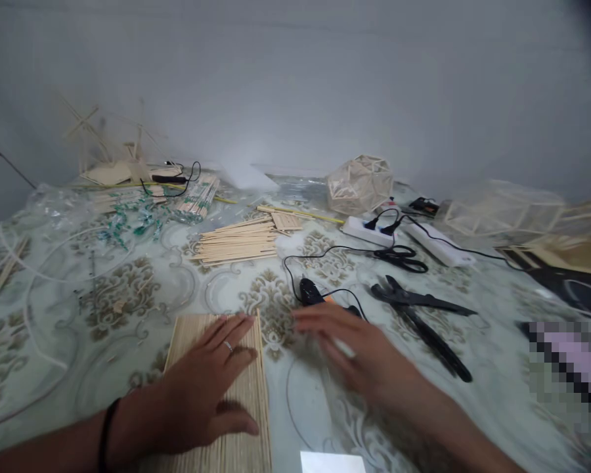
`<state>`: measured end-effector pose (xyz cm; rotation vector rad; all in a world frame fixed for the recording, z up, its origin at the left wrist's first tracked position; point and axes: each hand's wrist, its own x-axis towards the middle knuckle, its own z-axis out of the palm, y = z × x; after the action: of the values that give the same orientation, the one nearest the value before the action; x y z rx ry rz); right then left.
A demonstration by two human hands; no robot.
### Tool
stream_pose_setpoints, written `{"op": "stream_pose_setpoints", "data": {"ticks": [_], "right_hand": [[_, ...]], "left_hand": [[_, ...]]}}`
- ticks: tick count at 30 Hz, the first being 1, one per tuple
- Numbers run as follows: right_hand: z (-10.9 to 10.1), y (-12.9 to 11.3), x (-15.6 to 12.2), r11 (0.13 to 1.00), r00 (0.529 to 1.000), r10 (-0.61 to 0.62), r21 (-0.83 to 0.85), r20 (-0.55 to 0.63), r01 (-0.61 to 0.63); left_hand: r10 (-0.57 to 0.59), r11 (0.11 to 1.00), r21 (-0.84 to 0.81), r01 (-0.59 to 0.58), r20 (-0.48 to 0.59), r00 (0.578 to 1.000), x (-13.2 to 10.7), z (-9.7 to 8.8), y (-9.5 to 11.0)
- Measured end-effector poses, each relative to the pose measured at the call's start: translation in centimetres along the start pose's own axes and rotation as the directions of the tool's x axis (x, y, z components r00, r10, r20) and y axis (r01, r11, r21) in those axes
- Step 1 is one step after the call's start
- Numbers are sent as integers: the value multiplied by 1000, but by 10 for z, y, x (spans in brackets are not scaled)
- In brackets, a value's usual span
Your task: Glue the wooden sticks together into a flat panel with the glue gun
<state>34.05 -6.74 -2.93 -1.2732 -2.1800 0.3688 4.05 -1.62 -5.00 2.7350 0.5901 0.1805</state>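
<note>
My left hand (204, 387) lies flat, fingers stretched out, on a panel of glued wooden sticks (249, 407) at the near edge of the patterned cloth. My right hand (354, 348) is blurred by motion, fingers extended and apart, hovering low just in front of a black glue gun (312, 292) with a black cable. It holds nothing that I can see. A loose pile of wooden sticks (239, 241) lies further back in the middle.
Black pliers (423, 322) and scissors (404, 257) lie right of the glue gun. A white power strip (367, 230) and a stick-built polyhedron (359, 184) sit behind. More stick frames (502, 207) stand at the right, stick scraps and bundles at the back left.
</note>
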Motion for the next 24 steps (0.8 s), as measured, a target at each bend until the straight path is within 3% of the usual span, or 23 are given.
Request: {"op": "stream_pose_setpoints", "data": {"ticks": [2, 5, 8, 11, 15, 19, 24], "right_hand": [[-33, 24, -15, 974, 974, 167, -125, -154, -187], [-73, 73, -52, 818, 876, 417, -320, -241, -478], [-88, 116, -91, 702, 786, 545, -355, -291, -618], [-88, 137, -119, 645, 736, 620, -357, -273, -676], [-91, 140, -129, 637, 728, 644, -361, -235, -681], [-99, 137, -125, 676, 752, 625, -335, -211, -656], [-105, 111, -108, 728, 801, 539, -336, -260, -598]], "left_hand": [[-14, 999, -28, 14, 6, 1000, -4, -7, -6], [-101, 995, 1, 102, -88, 991, -13, -10, -19], [-193, 981, -26, 191, -125, 973, -17, -7, -30], [-208, 975, -94, 201, -78, 975, -14, -6, -33], [-245, 951, -209, 229, -50, 968, -3, -11, -31], [-289, 903, -334, 272, -1, 957, -1, -20, -28], [-256, 926, -299, 230, -53, 965, -7, -35, -20]]}}
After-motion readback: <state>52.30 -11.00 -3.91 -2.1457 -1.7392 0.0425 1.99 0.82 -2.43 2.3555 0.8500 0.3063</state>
